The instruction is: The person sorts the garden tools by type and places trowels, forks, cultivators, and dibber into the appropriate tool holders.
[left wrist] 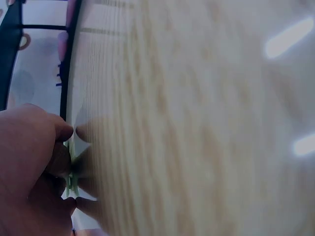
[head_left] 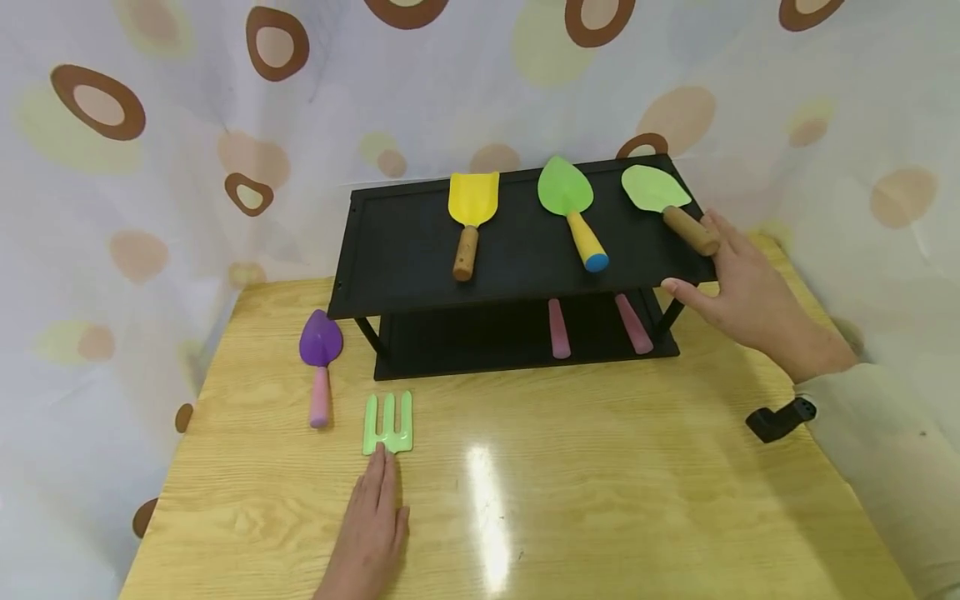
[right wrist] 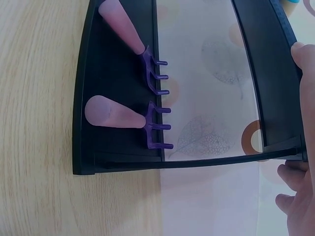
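Note:
In the head view my left hand (head_left: 369, 525) lies on the table with fingers extended, touching a light green three-tined garden fork (head_left: 388, 442); its handle is hidden under the hand. In the left wrist view the left fingertips meet the tabletop around a sliver of green. My right hand (head_left: 765, 300) grips the right front corner of a black two-tier rack (head_left: 397, 258), thumb at the front edge, fingers along the side. Beside those fingers, on the top tier, lies a pale green trowel (head_left: 652, 188) with a wooden handle.
Also on the top tier are a yellow shovel (head_left: 474, 200) and a green trowel (head_left: 566, 187). Two purple hand rakes (right wrist: 149, 71) with pink handles lie on the lower tier. A purple trowel (head_left: 321, 337) is left of the rack. A patterned curtain (head_left: 450, 92) hangs behind.

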`<state>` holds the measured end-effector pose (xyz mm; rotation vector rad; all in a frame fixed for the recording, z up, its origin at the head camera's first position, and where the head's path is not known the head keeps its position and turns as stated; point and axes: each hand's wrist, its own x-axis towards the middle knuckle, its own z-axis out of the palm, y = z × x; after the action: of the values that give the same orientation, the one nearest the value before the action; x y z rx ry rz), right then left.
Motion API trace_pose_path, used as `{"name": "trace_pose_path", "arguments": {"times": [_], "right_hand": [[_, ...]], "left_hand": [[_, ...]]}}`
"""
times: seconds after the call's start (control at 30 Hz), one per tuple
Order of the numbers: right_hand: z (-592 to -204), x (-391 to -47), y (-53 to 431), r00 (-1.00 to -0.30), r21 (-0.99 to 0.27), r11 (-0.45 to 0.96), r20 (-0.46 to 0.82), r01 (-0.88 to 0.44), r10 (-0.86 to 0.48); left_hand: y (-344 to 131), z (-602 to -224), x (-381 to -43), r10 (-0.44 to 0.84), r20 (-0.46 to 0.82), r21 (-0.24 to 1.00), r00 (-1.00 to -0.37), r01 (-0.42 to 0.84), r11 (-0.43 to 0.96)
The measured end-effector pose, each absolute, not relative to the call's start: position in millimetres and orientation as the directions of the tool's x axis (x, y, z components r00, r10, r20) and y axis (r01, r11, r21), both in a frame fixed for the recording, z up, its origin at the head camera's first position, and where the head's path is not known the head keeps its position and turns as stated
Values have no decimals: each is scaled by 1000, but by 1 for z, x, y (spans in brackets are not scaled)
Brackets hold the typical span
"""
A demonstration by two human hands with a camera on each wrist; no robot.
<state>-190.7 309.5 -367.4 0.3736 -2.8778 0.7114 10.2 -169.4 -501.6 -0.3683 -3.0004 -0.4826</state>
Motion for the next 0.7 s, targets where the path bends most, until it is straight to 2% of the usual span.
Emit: {"name": "trace_pose_path", "arguments": {"times": [0.2, 0.37, 0.53, 0.7], "right_hand": [[-369, -190, 308, -957, -445, 851, 206, -279, -206], [-370, -190, 309, -957, -438, 856, 209, -274, -200], [-369, -190, 309, -961, -437, 859, 190, -266, -201], [-370, -190, 308, -961, -435, 861, 196, -263, -194]], "left_hand": [[-166, -505, 13, 210, 139, 291, -968, 242, 926], [-166, -506, 12, 248, 222, 289, -943, 306, 907], [-170, -508, 10, 301, 340, 282, -891, 401, 871], [-174, -506, 8, 313, 323, 315, -893, 413, 854]]}}
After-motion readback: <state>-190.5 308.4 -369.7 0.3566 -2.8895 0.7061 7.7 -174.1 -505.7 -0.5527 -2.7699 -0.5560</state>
